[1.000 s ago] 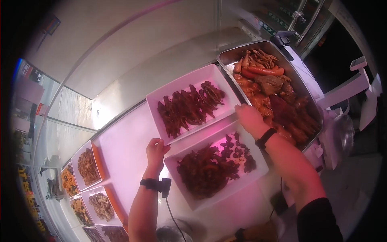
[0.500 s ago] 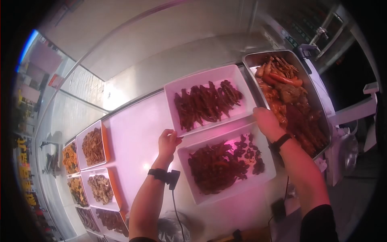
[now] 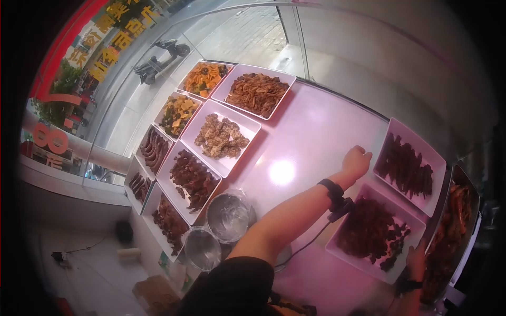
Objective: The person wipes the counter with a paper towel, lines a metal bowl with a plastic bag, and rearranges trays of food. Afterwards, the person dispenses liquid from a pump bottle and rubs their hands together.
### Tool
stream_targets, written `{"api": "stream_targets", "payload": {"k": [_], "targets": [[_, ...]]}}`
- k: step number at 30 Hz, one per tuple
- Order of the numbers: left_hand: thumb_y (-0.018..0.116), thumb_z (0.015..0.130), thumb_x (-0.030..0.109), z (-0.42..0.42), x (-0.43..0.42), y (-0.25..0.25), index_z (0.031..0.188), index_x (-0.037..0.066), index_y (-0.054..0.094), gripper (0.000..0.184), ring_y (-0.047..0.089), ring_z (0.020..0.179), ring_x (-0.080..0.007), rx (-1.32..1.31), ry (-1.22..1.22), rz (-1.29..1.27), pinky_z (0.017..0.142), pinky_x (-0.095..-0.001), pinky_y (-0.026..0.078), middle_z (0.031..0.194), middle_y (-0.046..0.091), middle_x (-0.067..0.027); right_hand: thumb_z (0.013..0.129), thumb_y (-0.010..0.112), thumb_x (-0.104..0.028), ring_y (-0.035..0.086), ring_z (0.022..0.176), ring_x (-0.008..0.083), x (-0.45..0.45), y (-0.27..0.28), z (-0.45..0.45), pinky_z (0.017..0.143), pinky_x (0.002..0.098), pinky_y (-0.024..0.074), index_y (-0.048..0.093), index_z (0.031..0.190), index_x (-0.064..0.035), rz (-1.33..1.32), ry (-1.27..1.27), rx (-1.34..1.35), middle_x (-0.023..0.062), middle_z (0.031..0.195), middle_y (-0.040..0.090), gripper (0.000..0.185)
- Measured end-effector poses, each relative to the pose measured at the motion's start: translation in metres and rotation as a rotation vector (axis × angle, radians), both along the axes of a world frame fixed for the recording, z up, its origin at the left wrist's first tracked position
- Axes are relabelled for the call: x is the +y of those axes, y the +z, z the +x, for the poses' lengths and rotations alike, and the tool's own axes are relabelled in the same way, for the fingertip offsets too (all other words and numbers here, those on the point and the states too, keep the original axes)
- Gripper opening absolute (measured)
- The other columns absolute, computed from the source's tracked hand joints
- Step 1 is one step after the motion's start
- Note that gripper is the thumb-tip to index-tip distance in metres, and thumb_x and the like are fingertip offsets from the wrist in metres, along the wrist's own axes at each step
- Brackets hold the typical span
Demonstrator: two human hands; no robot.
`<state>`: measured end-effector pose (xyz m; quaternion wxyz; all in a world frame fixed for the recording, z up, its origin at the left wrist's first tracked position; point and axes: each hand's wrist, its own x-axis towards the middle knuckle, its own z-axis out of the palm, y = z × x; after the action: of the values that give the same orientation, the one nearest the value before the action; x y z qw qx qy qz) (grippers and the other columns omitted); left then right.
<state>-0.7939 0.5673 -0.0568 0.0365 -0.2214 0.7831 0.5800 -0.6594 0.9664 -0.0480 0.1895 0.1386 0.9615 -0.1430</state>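
Observation:
My left hand [image 3: 356, 162] is over the counter with its fingers curled together, just left of the upper white tray [image 3: 387, 126] of dark braised pieces [image 3: 406, 167]; whether it touches the tray or holds anything small is unclear. Nearer to me lies a second white tray [image 3: 337, 254] with dark pieces [image 3: 369, 229]. At the lower right, my right hand [image 3: 416, 262] is dim and partly in shadow, between that second tray and the metal tray [image 3: 457, 176] of reddish-brown meat [image 3: 449, 239]. Its fingers are not clearly visible.
Several white trays, one with pale brown pieces [image 3: 221, 138] and another with brown strips [image 3: 258, 94], are grouped on the left of the counter [image 3: 311, 124]. Plastic-lined bowls [image 3: 228, 216] stand beside my left forearm. Glass panels enclose the far side, with a scooter [image 3: 158, 60] outside.
The view has swung left, bringing the grouped trays and street into sight. My left hand is now more curled, and my right hand is lower, beside the nearer tray's right end.

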Motion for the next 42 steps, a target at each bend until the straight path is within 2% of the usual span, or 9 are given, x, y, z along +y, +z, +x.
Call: {"api": "stream_targets", "payload": {"k": [7,10,12,14,26,32,38,40,42], "targets": [[0.061,0.091,0.033,0.027,-0.019,0.006,0.119,-0.007,0.063,0.048,0.067,0.100,-0.0370,-0.117,-0.065,0.032,0.088,-0.0445,0.052,0.110,0.068,-0.0255,0.085,0.053,-0.002,0.061,0.111,0.0438,0.003,-0.004,0.045,0.097,0.0464,0.0473,0.053,0.124,0.0049,0.278,0.077,0.013,0.0281,0.120,0.060,0.039],[0.057,0.094,0.040,0.041,-0.010,-0.004,0.122,-0.006,0.061,0.054,0.067,0.095,-0.0357,-0.269,-0.211,-0.008,0.080,-0.0462,0.054,0.111,0.066,-0.0226,0.082,0.049,0.006,0.065,0.105,0.0351,0.016,-0.028,0.057,0.092,0.0385,0.0496,0.056,0.116,0.0088,-0.602,-0.338,0.061,0.0226,0.108,0.066,0.034],[0.055,0.095,0.047,0.054,-0.014,0.004,0.127,-0.004,0.058,0.061,0.064,0.101,-0.0320,-0.409,-0.303,0.129,0.078,-0.0470,0.054,0.115,0.063,-0.0194,0.081,0.049,0.008,0.066,0.095,0.0358,0.029,-0.037,0.067,0.081,0.0412,0.0511,0.056,0.109,0.0060,-0.210,-0.039,0.122,0.0213,0.097,0.065,0.029],[0.055,0.095,0.052,0.061,-0.020,0.008,0.138,-0.001,0.050,0.069,0.061,0.110,-0.0323,-0.492,-0.339,0.263,0.083,-0.0502,0.052,0.126,0.059,-0.0171,0.079,0.052,0.006,0.061,0.097,0.0479,0.036,-0.043,0.068,0.083,0.0476,0.0500,0.055,0.111,0.0061,-0.175,0.003,0.108,0.0288,0.096,0.063,0.032],[0.052,0.100,0.045,0.054,-0.068,0.015,0.134,-0.005,0.048,0.061,0.065,0.099,-0.0266,-0.365,-0.118,0.195,0.078,-0.0441,0.055,0.119,0.063,-0.0168,0.089,0.057,-0.006,0.061,0.100,0.0487,-0.072,-0.007,0.052,0.084,0.0508,0.0498,0.052,0.115,0.0057,-0.308,-0.067,-0.031,0.0309,0.103,0.064,0.030],[0.059,0.092,0.058,0.034,-0.088,0.013,0.138,-0.002,0.047,0.077,0.053,0.121,-0.0310,-0.352,-0.131,-0.052,0.093,-0.0487,0.045,0.132,0.056,-0.0178,0.092,0.059,-0.012,0.066,0.103,0.0398,-0.075,0.017,0.078,0.089,0.0446,0.0518,0.049,0.137,0.0029,-0.456,-0.137,0.110,0.0259,0.113,0.067,0.049],[0.062,0.095,0.049,0.037,-0.028,0.142,0.126,-0.005,0.057,0.063,0.062,0.114,-0.0297,-0.034,-0.193,0.237,0.097,-0.0421,0.047,0.121,0.066,-0.0172,0.094,0.065,-0.015,0.068,0.088,0.0168,-0.050,0.127,0.170,0.073,0.0304,0.0558,0.061,0.123,0.0011,-0.876,-0.510,0.006,0.0106,0.101,0.071,0.033],[0.065,0.095,0.039,0.060,0.005,0.197,0.102,-0.001,0.066,0.040,0.066,0.101,-0.0227,0.107,-0.264,0.267,0.090,-0.0333,0.048,0.109,0.071,-0.0157,0.096,0.064,-0.013,0.068,0.086,0.0148,-0.042,0.167,0.221,0.071,0.0288,0.0556,0.062,0.120,0.0005,-0.926,-0.563,0.001,0.0084,0.099,0.070,0.028],[0.064,0.094,0.029,0.065,0.015,0.221,0.115,-0.005,0.062,0.040,0.064,0.115,-0.0246,0.167,-0.422,0.216,0.099,-0.0380,0.048,0.115,0.070,-0.0161,0.097,0.063,-0.012,0.068,0.084,0.0128,-0.032,0.182,0.275,0.070,0.0273,0.0555,0.064,0.118,-0.0002,-0.971,-0.642,0.012,0.0061,0.096,0.070,0.024]]}}
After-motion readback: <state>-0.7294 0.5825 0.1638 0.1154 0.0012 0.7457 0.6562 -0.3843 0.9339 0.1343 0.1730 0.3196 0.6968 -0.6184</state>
